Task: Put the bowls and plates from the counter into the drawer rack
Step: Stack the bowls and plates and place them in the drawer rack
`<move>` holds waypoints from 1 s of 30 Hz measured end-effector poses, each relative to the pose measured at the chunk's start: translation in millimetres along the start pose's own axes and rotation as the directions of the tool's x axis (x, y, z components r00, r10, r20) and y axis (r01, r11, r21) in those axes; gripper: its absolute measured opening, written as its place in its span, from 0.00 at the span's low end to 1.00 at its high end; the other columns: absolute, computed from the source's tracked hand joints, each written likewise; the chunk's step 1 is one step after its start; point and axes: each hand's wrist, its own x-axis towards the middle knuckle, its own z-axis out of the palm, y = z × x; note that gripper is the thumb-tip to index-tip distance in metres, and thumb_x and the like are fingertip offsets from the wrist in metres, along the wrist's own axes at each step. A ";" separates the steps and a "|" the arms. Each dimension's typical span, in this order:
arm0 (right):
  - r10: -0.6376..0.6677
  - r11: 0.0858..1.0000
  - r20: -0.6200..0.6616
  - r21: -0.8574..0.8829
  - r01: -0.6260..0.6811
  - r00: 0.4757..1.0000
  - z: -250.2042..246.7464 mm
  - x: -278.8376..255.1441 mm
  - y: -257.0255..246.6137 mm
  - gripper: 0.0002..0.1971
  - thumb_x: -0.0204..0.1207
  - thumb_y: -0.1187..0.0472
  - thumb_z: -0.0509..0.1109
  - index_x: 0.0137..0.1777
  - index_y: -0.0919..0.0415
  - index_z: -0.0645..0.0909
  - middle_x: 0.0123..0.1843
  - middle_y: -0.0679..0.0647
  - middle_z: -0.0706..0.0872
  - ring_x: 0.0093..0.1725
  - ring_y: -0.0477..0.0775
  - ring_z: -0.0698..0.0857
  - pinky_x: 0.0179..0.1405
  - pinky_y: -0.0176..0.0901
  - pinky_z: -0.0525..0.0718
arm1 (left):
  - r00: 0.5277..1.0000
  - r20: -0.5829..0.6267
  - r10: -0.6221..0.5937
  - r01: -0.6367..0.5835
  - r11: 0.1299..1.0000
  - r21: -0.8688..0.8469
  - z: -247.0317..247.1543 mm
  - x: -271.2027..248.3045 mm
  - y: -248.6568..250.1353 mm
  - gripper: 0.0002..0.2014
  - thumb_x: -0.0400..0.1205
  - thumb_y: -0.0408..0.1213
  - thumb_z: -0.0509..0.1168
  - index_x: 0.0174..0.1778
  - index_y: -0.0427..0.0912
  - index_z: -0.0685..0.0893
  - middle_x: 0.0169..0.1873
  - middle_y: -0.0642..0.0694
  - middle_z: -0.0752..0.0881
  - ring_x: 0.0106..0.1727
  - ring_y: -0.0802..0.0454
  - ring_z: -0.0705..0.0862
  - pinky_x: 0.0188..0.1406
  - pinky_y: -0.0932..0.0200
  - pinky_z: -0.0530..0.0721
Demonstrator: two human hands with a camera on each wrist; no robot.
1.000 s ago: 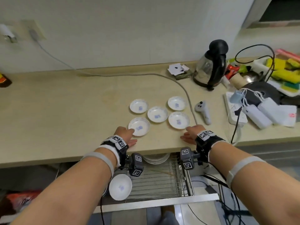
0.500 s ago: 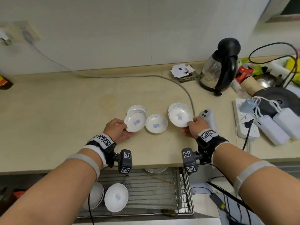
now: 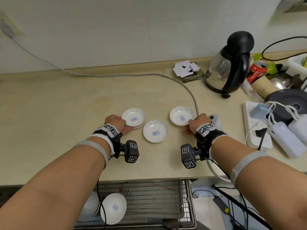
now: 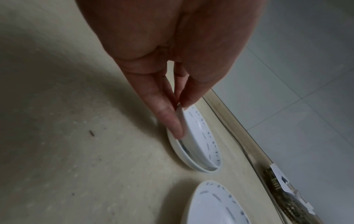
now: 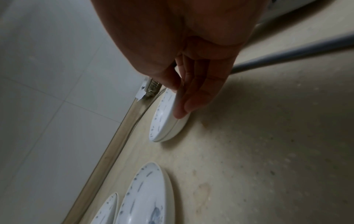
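Note:
Small white plates with blue marks lie on the beige counter (image 3: 49, 130). My left hand (image 3: 125, 125) pinches the rim of a plate (image 3: 133, 117) nested in a second plate; in the left wrist view, thumb and fingers of the left hand (image 4: 180, 115) grip the upper plate (image 4: 199, 136). My right hand (image 3: 189, 126) holds the near rim of another nested plate pair (image 3: 181, 116); the right wrist view shows the right hand (image 5: 177, 103) on that upper plate (image 5: 164, 118). A single plate (image 3: 155, 131) lies between them. Below, the wire drawer rack (image 3: 157, 201) holds two white bowls (image 3: 113, 207).
A black and glass kettle (image 3: 230, 63) stands at the back right. A grey cable (image 3: 191, 93) runs across the counter to a white controller (image 3: 216, 121) beside my right hand. A power strip (image 3: 255, 125) with chargers and clutter fills the right side.
Both hands lifted the two near plates, carried them forward and set them down inside the two far plates. The middle plate stayed put.

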 end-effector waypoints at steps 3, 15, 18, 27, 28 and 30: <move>0.005 0.995 -0.007 -0.100 -0.006 1.000 -0.9 -1.8 -1.3 0.16 0.78 0.64 0.61 0.65 0.62 0.68 0.34 0.66 0.93 0.36 0.65 0.94 0.42 0.63 0.93 | 1.000 0.004 0.001 -0.001 1.000 0.012 0.4 -1.2 1.4 0.15 0.79 0.18 0.66 0.61 0.34 0.79 0.44 0.31 0.87 0.36 0.35 0.91 0.32 0.46 0.94; -0.085 0.962 0.003 -0.259 0.083 0.996 2.3 3.0 -0.6 0.13 0.67 0.55 0.61 0.53 0.49 0.71 0.46 0.64 0.92 0.41 0.64 0.92 0.44 0.56 0.91 | 0.997 0.078 0.008 -0.007 1.000 -0.021 -2.4 -7.9 -8.2 0.16 0.82 0.19 0.63 0.65 0.33 0.82 0.59 0.24 0.87 0.39 0.35 0.91 0.22 0.51 0.91; -0.133 0.988 0.036 -0.080 0.136 0.990 13.0 -11.5 -6.5 0.09 0.69 0.61 0.63 0.48 0.52 0.71 0.40 0.70 0.91 0.36 0.71 0.93 0.43 0.67 0.92 | 0.995 0.073 0.062 -0.057 0.996 -0.072 -10.4 -18.4 -1.2 0.14 0.82 0.19 0.62 0.61 0.34 0.81 0.57 0.25 0.87 0.36 0.37 0.90 0.18 0.57 0.88; -0.151 0.982 0.194 -0.083 0.169 0.969 48.1 -58.6 -16.0 0.09 0.74 0.71 0.60 0.45 0.55 0.74 0.50 0.75 0.87 0.32 0.68 0.93 0.23 0.50 0.90 | 0.956 0.249 0.153 -0.125 0.984 -0.124 -20.7 -60.7 11.8 0.18 0.82 0.19 0.62 0.67 0.34 0.81 0.55 0.26 0.87 0.27 0.43 0.93 0.25 0.60 0.90; -0.157 0.978 0.198 -0.103 0.180 0.968 49.9 -59.0 -13.9 0.09 0.73 0.71 0.59 0.44 0.54 0.73 0.51 0.74 0.87 0.33 0.69 0.93 0.24 0.52 0.91 | 0.951 0.268 0.152 -0.125 0.985 -0.117 -17.7 -63.6 8.0 0.18 0.82 0.19 0.63 0.67 0.34 0.81 0.55 0.26 0.87 0.28 0.43 0.93 0.25 0.59 0.90; -0.156 0.974 0.200 -0.131 0.184 0.967 51.2 -60.2 -10.5 0.09 0.73 0.70 0.59 0.44 0.54 0.73 0.51 0.73 0.88 0.35 0.70 0.93 0.29 0.58 0.92 | 0.946 0.294 0.136 -0.110 0.989 -0.103 -10.3 -67.4 -1.5 0.17 0.81 0.18 0.64 0.65 0.33 0.82 0.57 0.25 0.86 0.32 0.39 0.93 0.26 0.56 0.91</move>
